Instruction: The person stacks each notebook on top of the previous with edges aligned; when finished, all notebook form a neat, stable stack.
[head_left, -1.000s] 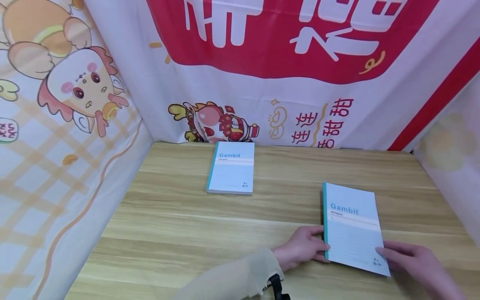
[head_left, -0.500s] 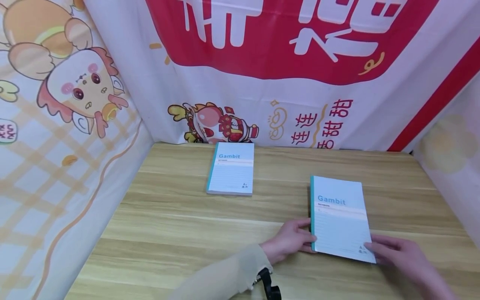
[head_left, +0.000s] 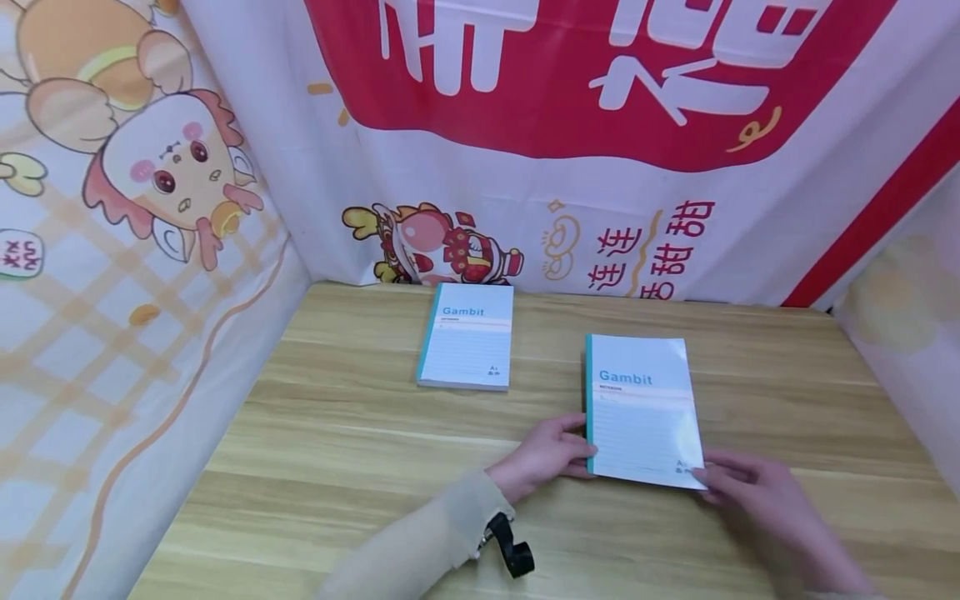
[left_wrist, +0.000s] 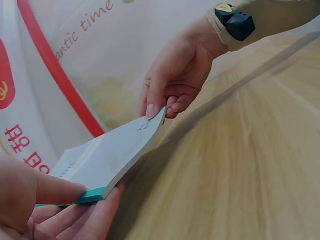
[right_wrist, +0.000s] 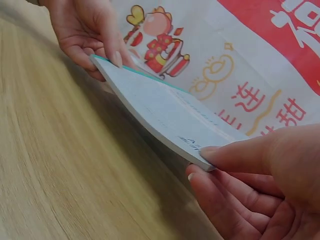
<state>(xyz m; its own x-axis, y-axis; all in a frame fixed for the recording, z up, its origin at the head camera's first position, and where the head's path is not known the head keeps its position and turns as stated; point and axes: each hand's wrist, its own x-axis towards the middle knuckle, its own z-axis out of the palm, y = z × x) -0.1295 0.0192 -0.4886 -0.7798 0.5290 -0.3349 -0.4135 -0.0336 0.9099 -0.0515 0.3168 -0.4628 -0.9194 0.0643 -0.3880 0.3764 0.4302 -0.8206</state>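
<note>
A light blue notebook (head_left: 645, 417) marked "Gambit", with a teal spine, is held between both hands above the table. My left hand (head_left: 546, 454) pinches its spine edge near the lower left corner, thumb on the cover and fingers underneath. At the lower right corner, my right hand (head_left: 753, 492) grips it the same way, as the right wrist view shows with the thumb (right_wrist: 220, 156) on top. The notebook bends slightly between the hands. A second notebook (head_left: 468, 346) of the same look lies flat at the back of the table, left of the held one.
The wood-grain table (head_left: 337, 467) meets a hanging white and red printed cloth (head_left: 570, 142) at its back edge. Another printed cloth (head_left: 135, 333) borders the left side, and a pale one (head_left: 900, 308) the right. A black strap device (head_left: 512, 546) sits at my left wrist.
Both hands have carried the held notebook leftward and slightly away from me, and it has turned a little straighter. The other notebook stays in its place on the table.
</note>
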